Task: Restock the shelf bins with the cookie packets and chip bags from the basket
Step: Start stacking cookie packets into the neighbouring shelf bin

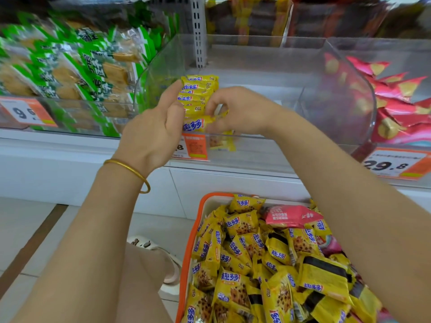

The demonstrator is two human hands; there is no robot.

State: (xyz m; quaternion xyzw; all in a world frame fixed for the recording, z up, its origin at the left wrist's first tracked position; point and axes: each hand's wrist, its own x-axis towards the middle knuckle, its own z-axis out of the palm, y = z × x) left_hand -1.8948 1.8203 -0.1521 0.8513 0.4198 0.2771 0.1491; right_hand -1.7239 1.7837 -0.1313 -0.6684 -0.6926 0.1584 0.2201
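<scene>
My left hand [158,127] grips a stack of several yellow cookie packets [198,94] from the left, held over the front rim of a clear shelf bin [268,61]. From the right, my right hand [235,110] pinches the same stack at its lower packets. One yellow packet [221,142] lies inside the bin behind its front wall. Below, an orange-rimmed basket [189,252] holds many yellow cookie packets [245,264] and a few pink chip bags [291,215].
A bin of green-and-white cracker packs [70,66] stands to the left, and a bin of red-pink bags [391,101] to the right. Orange price tags [196,146] hang on the white shelf edge. My knee and a sandalled foot [151,248] are beside the basket.
</scene>
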